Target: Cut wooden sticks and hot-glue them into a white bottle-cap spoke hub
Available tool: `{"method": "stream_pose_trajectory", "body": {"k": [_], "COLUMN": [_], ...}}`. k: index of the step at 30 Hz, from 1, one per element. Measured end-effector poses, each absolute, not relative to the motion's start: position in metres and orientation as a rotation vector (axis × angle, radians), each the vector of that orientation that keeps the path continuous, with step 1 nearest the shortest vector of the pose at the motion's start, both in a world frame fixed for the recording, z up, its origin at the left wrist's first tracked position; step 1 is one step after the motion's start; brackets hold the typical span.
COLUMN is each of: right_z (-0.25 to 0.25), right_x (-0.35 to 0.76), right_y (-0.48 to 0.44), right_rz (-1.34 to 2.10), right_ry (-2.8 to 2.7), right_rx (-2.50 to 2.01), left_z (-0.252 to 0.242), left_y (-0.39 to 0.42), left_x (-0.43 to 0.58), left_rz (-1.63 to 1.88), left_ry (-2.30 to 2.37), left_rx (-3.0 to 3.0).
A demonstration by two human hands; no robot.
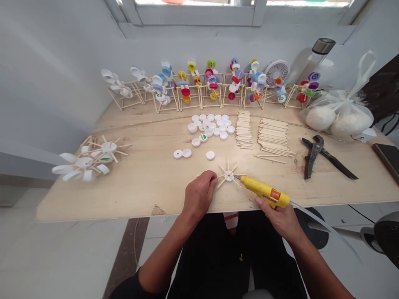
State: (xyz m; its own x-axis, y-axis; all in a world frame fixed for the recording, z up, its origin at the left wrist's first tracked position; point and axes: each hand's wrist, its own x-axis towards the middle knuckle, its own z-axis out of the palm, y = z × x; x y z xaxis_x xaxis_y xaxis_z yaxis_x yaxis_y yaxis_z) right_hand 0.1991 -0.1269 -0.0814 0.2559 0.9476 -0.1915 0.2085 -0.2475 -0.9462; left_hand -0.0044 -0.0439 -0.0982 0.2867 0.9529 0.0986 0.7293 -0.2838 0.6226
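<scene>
My right hand [279, 216] grips a yellow hot glue gun [263, 192], a long clear glue stick trailing from its back. The gun's nozzle points left and meets a white bottle cap [229, 177] with thin wooden sticks spread out from it like spokes. On the other side, my left hand [201, 191] is closed, thumb and forefinger pinching the end of one of those sticks. A single white cap [210, 155] lies just beyond, with two more caps [182, 153] to its left.
Behind are many white caps [212, 124], short sticks [244, 131] and longer sticks [274, 135]. Black pliers [321, 155] lie right, near a plastic bag [339, 112]. Cap wheels [84, 162] rest at left. Colourful cap wheels on stick frames [213, 89] line the wall.
</scene>
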Motion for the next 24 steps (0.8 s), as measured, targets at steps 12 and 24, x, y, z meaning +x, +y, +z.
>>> {"method": "stream_pose_trajectory", "body": {"k": [12,24], "right_z": [-0.0816,-0.0817], "right_x": [0.1982,0.1998], "right_y": [-0.1244,-0.1248], "right_rz": [1.086,1.090], "right_ry": [-1.049,-1.062], "right_rx": [-1.625,-1.668], "left_z": [-0.0974,-0.0944], "left_y": [-0.0377,-0.0356], "left_x": [-0.0038,-0.0019], "left_rz": [0.553,0.475], "left_ry": [1.493,1.488], "left_rx": [2.237,2.281]}}
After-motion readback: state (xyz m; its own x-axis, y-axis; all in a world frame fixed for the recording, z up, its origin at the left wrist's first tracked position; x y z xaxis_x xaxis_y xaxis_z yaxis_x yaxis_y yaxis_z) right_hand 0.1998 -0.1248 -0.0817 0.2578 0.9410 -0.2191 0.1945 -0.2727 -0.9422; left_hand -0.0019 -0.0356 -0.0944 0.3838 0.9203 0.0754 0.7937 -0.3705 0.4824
